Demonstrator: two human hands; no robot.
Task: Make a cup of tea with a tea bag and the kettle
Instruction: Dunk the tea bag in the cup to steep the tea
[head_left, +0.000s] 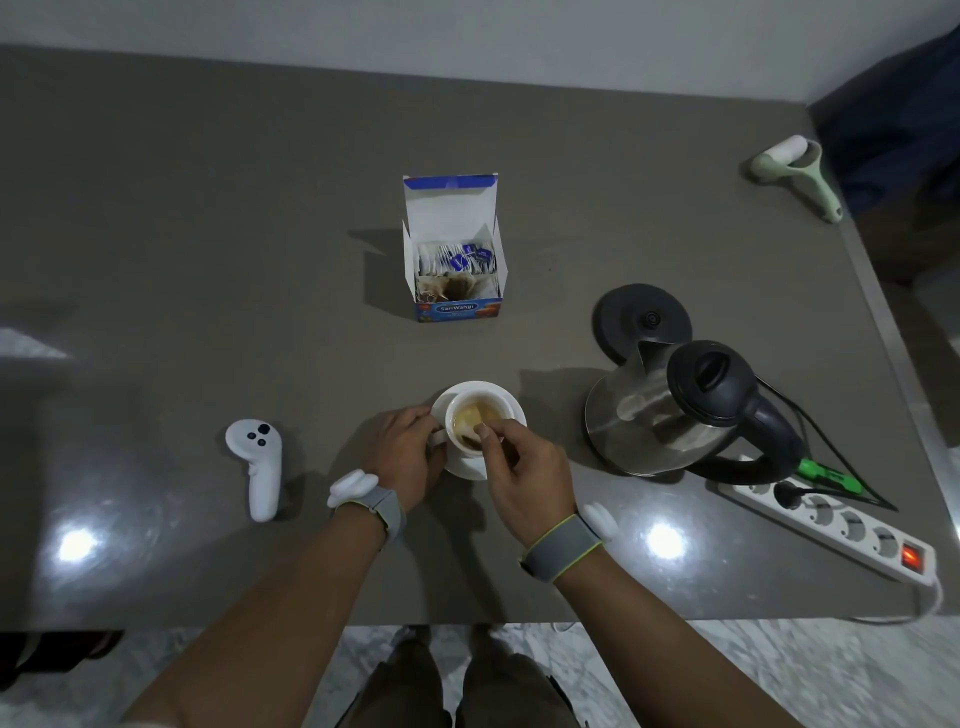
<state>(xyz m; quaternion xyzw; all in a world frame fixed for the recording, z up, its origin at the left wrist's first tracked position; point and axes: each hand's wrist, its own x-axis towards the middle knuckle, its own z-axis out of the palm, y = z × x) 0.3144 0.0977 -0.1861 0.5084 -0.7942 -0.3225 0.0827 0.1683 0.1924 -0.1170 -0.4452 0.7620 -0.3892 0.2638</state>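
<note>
Just below the middle of the frame the cup (479, 422) stands on its saucer (467, 465), filled with pale amber liquid in which a tea bag (469, 417) shows as a lighter patch toward the left. Both hands meet at it: the left hand (408, 457) is curled against the cup's lower-left side, fingers closed at what seems to be the handle, steadying it; the right hand (524, 467) comes in from the lower right with thumb and forefinger pressed together right over the rim. They probably pinch the bag's string or tag, but that is too small to make out. So the bag lies directly under the right fingertips, and any dunk or lift would run straight up and down, the right hand being the one placed for it. The kettle (670, 410) sits off its base (642, 319) at right, well apart; the open tea box (453, 260) stands above centre.
</note>
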